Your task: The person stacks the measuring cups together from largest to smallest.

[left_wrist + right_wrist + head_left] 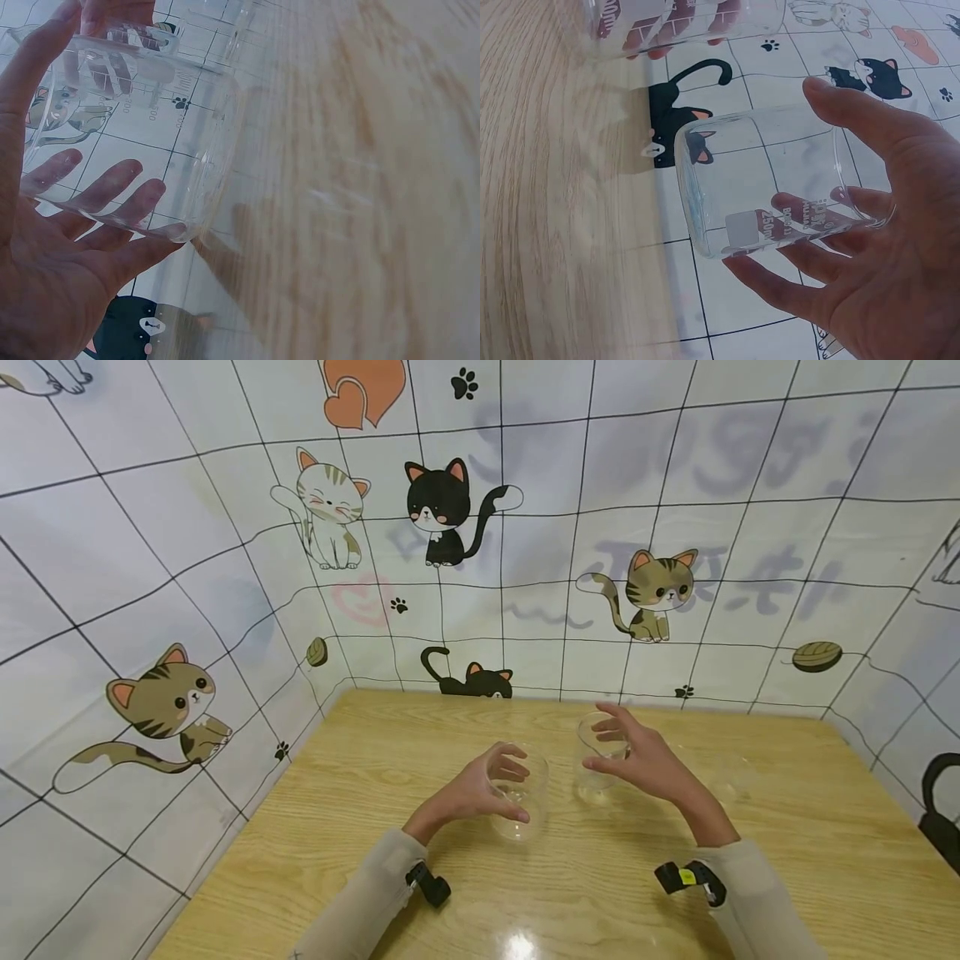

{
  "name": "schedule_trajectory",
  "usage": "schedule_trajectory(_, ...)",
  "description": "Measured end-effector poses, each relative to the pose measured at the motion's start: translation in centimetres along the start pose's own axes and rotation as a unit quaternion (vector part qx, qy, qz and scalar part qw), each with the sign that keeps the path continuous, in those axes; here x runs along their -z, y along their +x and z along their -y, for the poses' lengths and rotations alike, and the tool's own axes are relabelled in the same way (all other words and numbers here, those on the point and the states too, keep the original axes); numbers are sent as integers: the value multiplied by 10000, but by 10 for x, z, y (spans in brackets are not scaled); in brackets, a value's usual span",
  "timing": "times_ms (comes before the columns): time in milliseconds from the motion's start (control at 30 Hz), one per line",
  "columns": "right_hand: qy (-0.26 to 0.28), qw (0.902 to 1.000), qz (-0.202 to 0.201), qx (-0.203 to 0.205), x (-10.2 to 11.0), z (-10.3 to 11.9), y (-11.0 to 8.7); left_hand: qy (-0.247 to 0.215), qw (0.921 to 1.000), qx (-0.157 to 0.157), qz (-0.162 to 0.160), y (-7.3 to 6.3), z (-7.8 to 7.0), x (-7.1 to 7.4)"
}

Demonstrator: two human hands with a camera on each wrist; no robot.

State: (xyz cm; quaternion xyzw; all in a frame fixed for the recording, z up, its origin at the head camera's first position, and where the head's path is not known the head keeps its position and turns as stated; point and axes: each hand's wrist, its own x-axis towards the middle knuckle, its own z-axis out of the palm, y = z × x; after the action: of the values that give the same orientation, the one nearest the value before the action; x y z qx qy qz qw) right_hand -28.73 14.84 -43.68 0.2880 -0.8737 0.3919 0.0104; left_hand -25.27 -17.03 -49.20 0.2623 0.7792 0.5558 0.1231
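Note:
In the head view, my left hand holds a clear glass beaker, thumb on the near side and fingers curled round the far side. The left wrist view shows this beaker with printed graduations. My right hand is curved round a narrower clear beaker just to the right. In the right wrist view that beaker bears a 250 ml mark, with fingers along its lower side and the thumb near its rim. Its base seems slightly above the table. The two beakers stand apart.
The wood-grain table ends at white, cat-printed cloth walls. A faint clear glass object lies right of my right hand. A black looped object is at the right edge. Wrist cameras are strapped to both sleeves.

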Motion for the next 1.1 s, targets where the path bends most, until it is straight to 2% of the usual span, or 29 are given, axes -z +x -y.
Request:
schedule_trajectory(800, -17, 10000, -28, -92, 6, 15, 0, -63, 10000, 4, -51, 2, 0, -1)
schedule_trajectory(1100, 25, 10000, -42, -85, 8, 20, 1, -53, 10000, 42, -45, 1, -5, -1)
